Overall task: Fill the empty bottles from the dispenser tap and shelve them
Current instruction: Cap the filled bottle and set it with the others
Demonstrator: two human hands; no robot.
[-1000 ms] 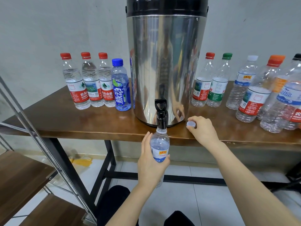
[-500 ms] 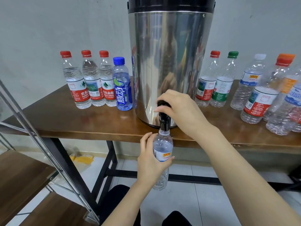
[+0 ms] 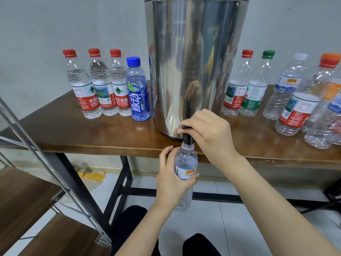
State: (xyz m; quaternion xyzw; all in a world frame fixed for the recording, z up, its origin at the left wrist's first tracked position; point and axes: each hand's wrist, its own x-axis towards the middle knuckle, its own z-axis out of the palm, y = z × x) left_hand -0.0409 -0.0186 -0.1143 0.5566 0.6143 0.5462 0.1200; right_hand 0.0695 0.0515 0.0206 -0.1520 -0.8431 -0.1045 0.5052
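The left hand [image 3: 171, 179] has its fingers wrapped round the labelled middle of a small clear plastic water bottle [image 3: 185, 160], held upright below the front edge of the wooden table [image 3: 73, 134] with its open mouth right under the black tap [image 3: 188, 139] of the steel dispenser [image 3: 195, 61], while the right hand [image 3: 209, 133] curls its fingers over the tap's lever. The bottle looks thin-walled and light — it should grow heavier as it fills, and a hard squeeze could dent it and slop water from the uncapped neck, so a firm yet gentle hold at the label band seems best.
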